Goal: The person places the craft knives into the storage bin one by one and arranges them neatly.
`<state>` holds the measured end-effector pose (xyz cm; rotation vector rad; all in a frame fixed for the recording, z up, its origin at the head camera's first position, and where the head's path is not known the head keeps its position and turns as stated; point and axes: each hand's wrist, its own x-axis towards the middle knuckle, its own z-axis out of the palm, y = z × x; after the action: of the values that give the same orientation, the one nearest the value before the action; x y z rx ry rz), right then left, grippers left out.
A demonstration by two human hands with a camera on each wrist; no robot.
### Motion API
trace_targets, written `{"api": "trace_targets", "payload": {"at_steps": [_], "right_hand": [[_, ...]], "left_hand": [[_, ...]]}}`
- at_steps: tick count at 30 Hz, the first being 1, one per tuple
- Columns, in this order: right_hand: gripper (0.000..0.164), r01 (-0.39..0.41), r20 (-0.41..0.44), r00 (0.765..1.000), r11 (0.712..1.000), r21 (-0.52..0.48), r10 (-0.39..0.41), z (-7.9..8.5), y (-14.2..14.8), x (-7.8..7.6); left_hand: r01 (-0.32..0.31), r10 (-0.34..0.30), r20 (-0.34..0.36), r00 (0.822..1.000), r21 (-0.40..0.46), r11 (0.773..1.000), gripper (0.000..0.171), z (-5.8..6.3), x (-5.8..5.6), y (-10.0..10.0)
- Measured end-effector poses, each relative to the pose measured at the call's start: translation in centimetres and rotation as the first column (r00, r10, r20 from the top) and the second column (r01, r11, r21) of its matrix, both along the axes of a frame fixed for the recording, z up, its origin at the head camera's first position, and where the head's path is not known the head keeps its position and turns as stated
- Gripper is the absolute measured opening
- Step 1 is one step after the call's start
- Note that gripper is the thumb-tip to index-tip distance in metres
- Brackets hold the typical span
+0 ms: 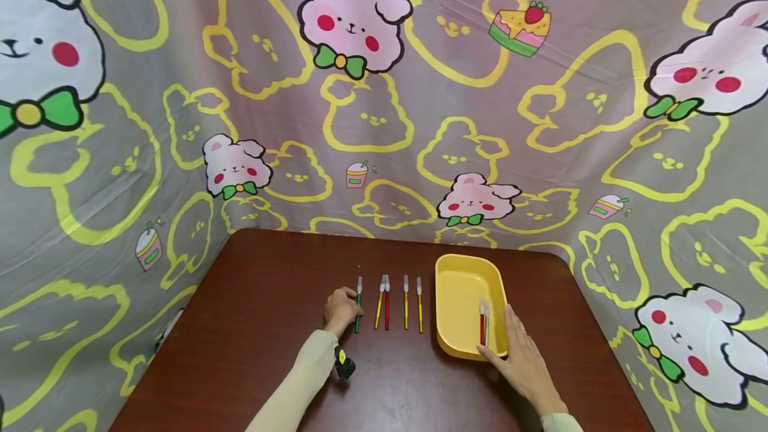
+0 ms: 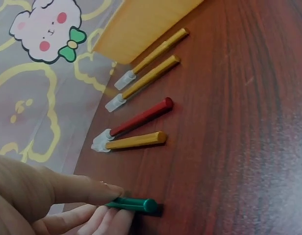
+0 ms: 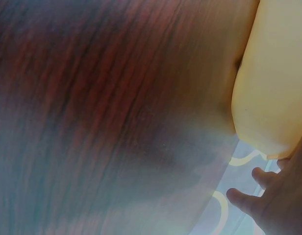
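My left hand (image 1: pixel 341 309) pinches a green craft knife (image 2: pixel 136 204) with a clear cap at the table's middle, thumb and fingertips on its handle. To the right of it, a yellow craft knife (image 2: pixel 136 141) and a red craft knife (image 2: pixel 142 117) lie with their caps together. Two more yellow ones, a nearer knife (image 1: pixel 406 302) and a farther knife (image 1: pixel 420 305), lie beyond them. My right hand (image 1: pixel 528 365) rests at the near right corner of a yellow bin (image 1: pixel 447 335), fingers straight along its side, thumb over its rim. Inside the bin stand a red knife (image 1: pixel 482 325) and a silver knife (image 1: pixel 487 329), leaning.
The brown wooden table (image 1: pixel 258 325) carries everything. A cloth (image 1: pixel 384 152) printed with rabbits hangs around its back and sides. A small black device (image 1: pixel 344 364) with a yellow mark sits on the left wrist.
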<state>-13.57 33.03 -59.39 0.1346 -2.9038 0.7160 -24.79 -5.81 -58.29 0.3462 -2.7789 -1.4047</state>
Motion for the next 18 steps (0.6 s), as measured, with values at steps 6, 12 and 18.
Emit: {"api": "trace_targets", "payload": {"at_steps": [6,12,18], "right_hand": [[0.110,-0.004,-0.005,1.000,1.000,0.004,0.004,0.01,0.03,-0.08],[0.110,-0.004,-0.021,1.000,1.000,0.014,0.004,-0.27,0.13,-0.18],[0.110,-0.002,-0.024,1.000,1.000,0.003,0.002,-0.33,0.08,-0.19]], "left_hand": [[-0.013,0.008,0.053,0.999,0.098,0.995,0.031,-0.21,-0.39,-0.12],[-0.015,0.005,0.071,0.997,0.145,0.989,0.029,-0.19,-0.45,-0.10],[-0.020,0.007,0.054,0.999,0.229,0.973,0.030,-0.40,-0.43,0.02]]}}
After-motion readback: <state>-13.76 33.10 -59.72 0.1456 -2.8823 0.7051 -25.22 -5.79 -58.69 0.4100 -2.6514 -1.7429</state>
